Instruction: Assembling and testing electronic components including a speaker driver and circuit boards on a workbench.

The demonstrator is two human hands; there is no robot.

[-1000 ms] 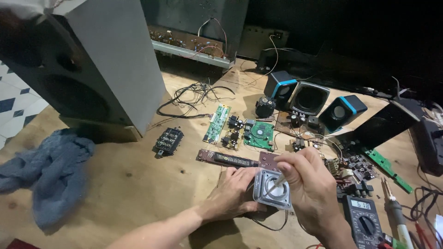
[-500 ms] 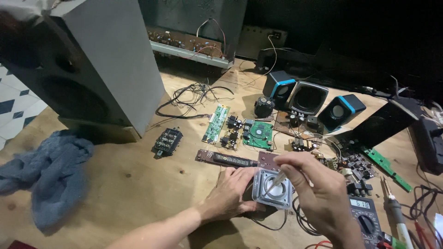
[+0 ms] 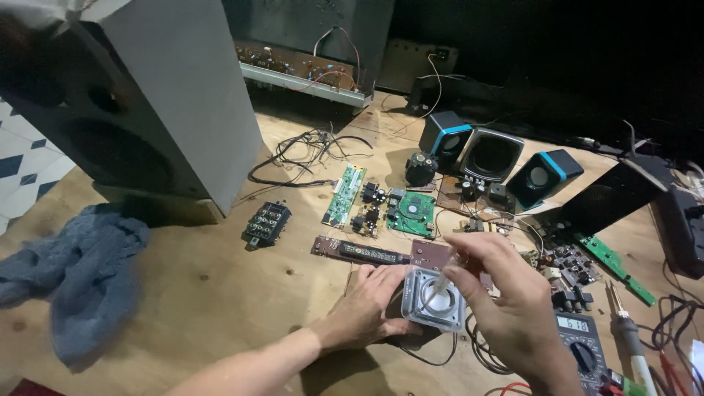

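A small square speaker driver with a silvery frame and a round cone sits on the wooden table, just in front of me. My left hand grips its left side and holds it in place. Above it, my right hand has its fingers pinched on a thin pale rod. The rod's tip points down into the middle of the cone. A thin black wire loops out from under the driver.
A big grey speaker cabinet stands at left, with a blue-grey cloth in front of it. Circuit boards, a black connector block, small blue-and-black speakers, a multimeter, a soldering iron and loose wires crowd the middle and right.
My right hand has shifted slightly to the right above the driver, still pinching the rod. My left hand and the driver have stayed put.
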